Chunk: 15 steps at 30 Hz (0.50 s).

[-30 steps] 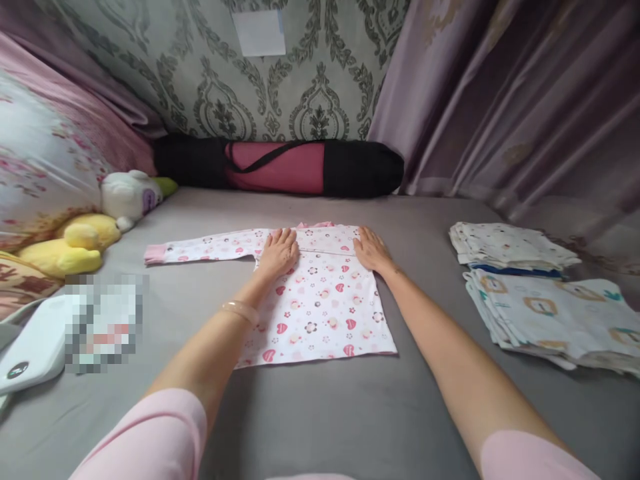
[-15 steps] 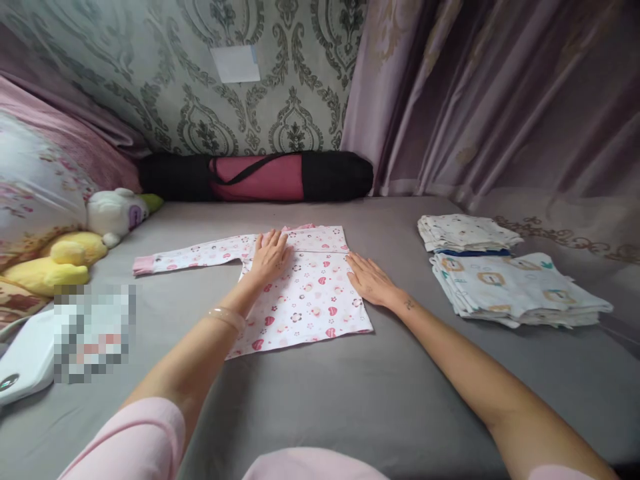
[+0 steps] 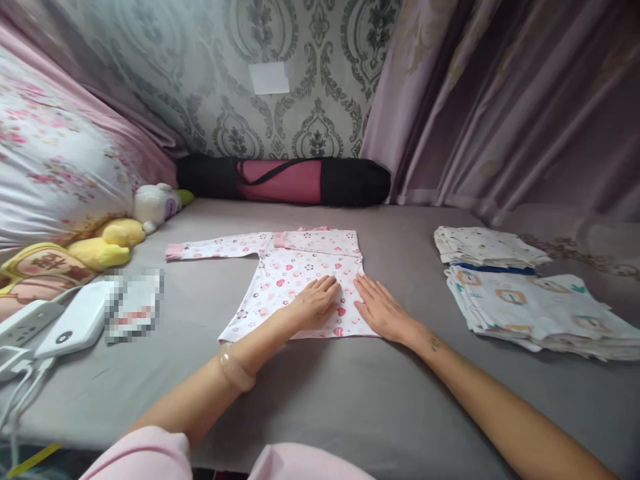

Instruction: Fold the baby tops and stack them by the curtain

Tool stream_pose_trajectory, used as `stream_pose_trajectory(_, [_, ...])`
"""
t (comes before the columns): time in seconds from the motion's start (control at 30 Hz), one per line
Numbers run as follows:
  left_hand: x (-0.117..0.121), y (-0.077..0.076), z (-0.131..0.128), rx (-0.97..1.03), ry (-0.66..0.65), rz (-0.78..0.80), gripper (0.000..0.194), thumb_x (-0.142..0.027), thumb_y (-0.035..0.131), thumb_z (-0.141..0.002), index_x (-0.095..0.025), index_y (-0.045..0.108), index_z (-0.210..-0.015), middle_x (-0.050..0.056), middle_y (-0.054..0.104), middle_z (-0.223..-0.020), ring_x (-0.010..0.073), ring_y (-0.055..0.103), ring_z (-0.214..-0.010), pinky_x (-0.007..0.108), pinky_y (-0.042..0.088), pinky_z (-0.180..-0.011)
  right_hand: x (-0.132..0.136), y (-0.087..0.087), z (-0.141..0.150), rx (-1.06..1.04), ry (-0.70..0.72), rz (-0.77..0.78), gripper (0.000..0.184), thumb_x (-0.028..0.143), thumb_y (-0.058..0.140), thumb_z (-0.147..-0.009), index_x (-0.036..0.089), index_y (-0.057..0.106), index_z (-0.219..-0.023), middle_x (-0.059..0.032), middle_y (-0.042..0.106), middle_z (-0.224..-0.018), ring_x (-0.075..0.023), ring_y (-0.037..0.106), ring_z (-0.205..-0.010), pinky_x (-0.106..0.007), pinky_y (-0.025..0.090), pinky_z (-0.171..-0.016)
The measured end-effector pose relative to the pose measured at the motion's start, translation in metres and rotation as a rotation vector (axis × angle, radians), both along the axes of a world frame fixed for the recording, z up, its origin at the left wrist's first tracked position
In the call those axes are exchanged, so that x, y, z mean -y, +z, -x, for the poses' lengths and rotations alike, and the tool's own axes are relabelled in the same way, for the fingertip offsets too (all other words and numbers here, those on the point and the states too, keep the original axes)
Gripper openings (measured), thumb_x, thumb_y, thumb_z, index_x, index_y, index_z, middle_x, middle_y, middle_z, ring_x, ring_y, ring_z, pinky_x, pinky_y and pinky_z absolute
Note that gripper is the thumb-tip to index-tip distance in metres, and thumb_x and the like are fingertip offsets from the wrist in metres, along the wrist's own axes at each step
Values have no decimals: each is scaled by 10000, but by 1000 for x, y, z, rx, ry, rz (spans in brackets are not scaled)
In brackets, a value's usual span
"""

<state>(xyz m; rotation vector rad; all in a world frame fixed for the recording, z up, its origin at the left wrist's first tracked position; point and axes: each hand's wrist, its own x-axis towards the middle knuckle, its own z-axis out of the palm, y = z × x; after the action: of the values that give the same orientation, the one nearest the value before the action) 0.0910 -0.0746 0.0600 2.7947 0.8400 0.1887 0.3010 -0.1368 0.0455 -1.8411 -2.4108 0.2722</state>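
A small white long-sleeved top [image 3: 295, 267] with pink hearts and flowers lies flat on the grey bed sheet [image 3: 350, 393]. Its right sleeve is folded across the chest; its left sleeve stretches out to the left. My left hand [image 3: 315, 303] lies flat on the lower part of the top, fingers stretched out. Beside it, my right hand [image 3: 383, 308] presses flat on the lower right edge of the garment, fingers spread. Neither hand holds anything.
Two stacks of folded printed cloths [image 3: 530, 307] sit at the right. A pink and black rolled bag [image 3: 285, 181] lies along the wall. Plush toys [image 3: 125, 230], a floral pillow [image 3: 55, 160], a white power bank [image 3: 75, 323] and a power strip [image 3: 20, 320] are at the left.
Both hands slid down from the shoulders of the top to its lower hem area. The camera shifted slightly.
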Motion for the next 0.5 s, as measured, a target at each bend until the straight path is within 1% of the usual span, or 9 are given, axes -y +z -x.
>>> stream_pose_trajectory(0.07, [11, 3, 12, -18, -29, 30, 427, -335, 392, -961, -152, 392, -1346, 188, 391, -1472, 302, 340, -1391, 449, 324, -1103, 7, 4, -6, -37, 29, 6, 576, 352, 264, -986, 113, 273, -1511, -110, 190, -1584, -205, 142, -1462, -435, 160, -1191])
stream_pose_trajectory(0.13, [24, 7, 18, -43, -39, 62, 452, -345, 367, -975, -138, 371, -1377, 204, 365, -1486, 325, 314, -1403, 477, 305, -1110, 13, 7, -8, -97, 102, 7, 553, 282, 272, -979, 154, 271, -1516, -86, 184, -1589, -190, 130, -1463, -430, 174, -1191])
stream_pose_trajectory(0.23, [43, 12, 25, -26, -66, 104, 453, -348, 311, -995, -154, 367, -1402, 190, 365, -1494, 318, 304, -1411, 489, 276, -1127, 25, 7, -10, -167, 193, 40, 538, 211, 273, -968, 233, 313, -1504, -42, 247, -1575, -170, 180, -1452, -423, 210, -1186])
stream_pose_trajectory(0.33, [55, 14, 36, 17, -111, 147, 450, -370, 338, -991, -201, 385, -1405, 150, 376, -1503, 294, 299, -1419, 474, 260, -1144, 35, 6, -14, -178, 185, 66, 516, 206, 284, -970, 247, 379, -1475, -41, 303, -1554, -174, 243, -1435, -417, 253, -1176])
stream_pose_trajectory(0.4, [60, 16, 47, 38, -125, 176, 478, -372, 386, -978, -222, 361, -1432, 131, 360, -1522, 283, 287, -1427, 467, 252, -1155, 42, 6, -18, -170, 172, 74, 504, 216, 303, -971, 260, 407, -1461, -40, 323, -1544, -185, 276, -1423, -417, 283, -1165])
stream_pose_trajectory(0.5, [64, 21, 67, 55, -112, 220, 515, -354, 430, -964, -233, 337, -1457, 116, 354, -1530, 278, 301, -1422, 458, 253, -1163, 51, 10, -23, -161, 175, 101, 506, 219, 332, -965, 326, 412, -1453, -9, 326, -1538, -197, 309, -1409, -422, 326, -1146])
